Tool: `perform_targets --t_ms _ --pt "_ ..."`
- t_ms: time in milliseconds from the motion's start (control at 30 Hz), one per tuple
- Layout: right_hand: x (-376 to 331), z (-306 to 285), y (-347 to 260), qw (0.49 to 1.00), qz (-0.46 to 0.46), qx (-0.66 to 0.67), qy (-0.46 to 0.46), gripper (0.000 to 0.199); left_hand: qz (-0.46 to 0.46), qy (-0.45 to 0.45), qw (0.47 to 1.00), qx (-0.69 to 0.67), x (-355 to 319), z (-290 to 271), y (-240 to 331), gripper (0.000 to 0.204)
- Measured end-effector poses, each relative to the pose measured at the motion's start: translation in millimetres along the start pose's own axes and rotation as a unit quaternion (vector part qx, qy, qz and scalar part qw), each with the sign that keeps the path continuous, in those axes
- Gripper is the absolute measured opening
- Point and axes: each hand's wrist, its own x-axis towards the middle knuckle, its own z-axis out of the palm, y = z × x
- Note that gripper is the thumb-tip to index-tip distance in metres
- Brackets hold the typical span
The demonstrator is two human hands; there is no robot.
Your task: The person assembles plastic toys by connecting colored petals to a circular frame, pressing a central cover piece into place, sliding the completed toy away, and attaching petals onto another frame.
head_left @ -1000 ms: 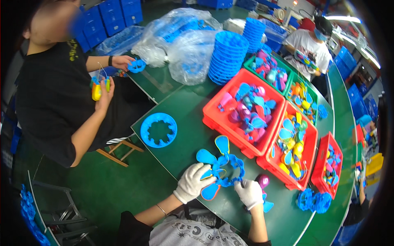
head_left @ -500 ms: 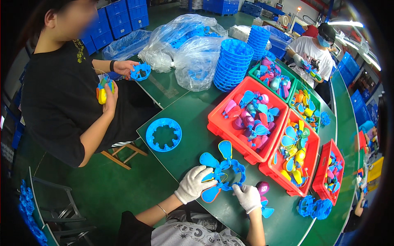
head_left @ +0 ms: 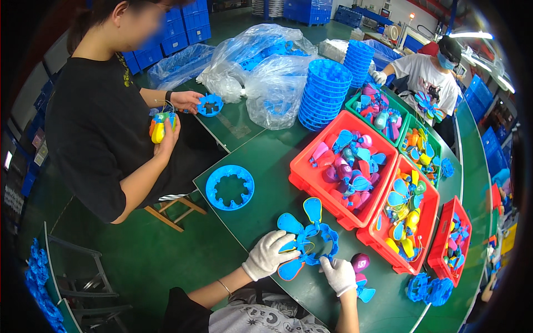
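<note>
Hands (head_left: 270, 256) hold petalled ring (head_left: 334, 240) near table edge (head_left: 230, 225); gap before red bin (head_left: 317, 193)

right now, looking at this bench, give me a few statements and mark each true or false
1. The left hand wears a white glove and is on the blue paddles. True.
2. The right hand is inside a red bin. False: the right hand is at the near edge of the small blue ring.
3. The wide blue ring lies apart from both gloved hands. True.
4. The stacked blue baskets stand on the floor. False: the stacked blue baskets stand on the green table.
5. A purple ball lies to the right of the right hand. True.
</note>
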Motion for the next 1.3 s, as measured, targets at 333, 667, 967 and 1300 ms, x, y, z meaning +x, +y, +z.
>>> perform_targets --t_ms 333,667,967,1300 --pt "2 9 5 1.000 -0.001 0.016 -0.010 0.053 0.012 -0.007 1.000 -0.009 6 -6 -1 0.023" --pt "-11 5 4 1.000 0.010 0.026 -0.013 0.051 0.008 -0.016 0.999 -0.042 4 -9 2 0.022" --pt "2 5 -2 0.996 -0.008 0.078 0.031 0.052 0.001 0.001 0.998 -0.056 -1 -6 -4 0.022" --pt "4 4 -11 0.995 0.034 0.083 0.036 0.050 -0.124 -0.174 0.977 -0.016 2 -42 43 0.034"
